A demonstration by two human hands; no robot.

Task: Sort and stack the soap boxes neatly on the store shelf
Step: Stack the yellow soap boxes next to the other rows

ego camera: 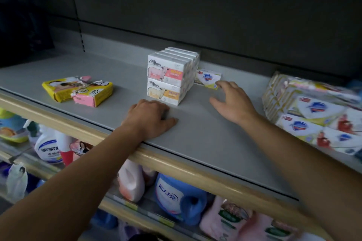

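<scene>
A person's left hand (149, 116) rests palm-down on the grey shelf (205, 133) near its front edge, fingers curled loosely under and its grip closed on nothing, just in front of the stacked sheep-print soap boxes (166, 78). The right hand (231, 100) reaches further back with fingers spread apart, its fingertips (218, 84) touching a single white-and-yellow soap box (208, 78) that lies flat just right of the stack; the grip is not clamped around it. The stack stands two layers high, a pink-labelled box over an orange-labelled one at the front, with roughly five rows running toward the back wall; the rear rows are too tightly packed to count with certainty. Well to the left lie two yellow soap packs (78, 91), side by side, wrappers torn, a pink bar showing through the nearer one. At the far right, a blurred pile of white multipacks (313, 113) with blue shield logos sits at least two layers high; their number cannot be told. Below the shelf's wooden front rail (176, 164), one blue detergent jug (180, 197), one white spray bottle (48, 146) and pink refill pouches (231, 219) fill the lower shelf.
</scene>
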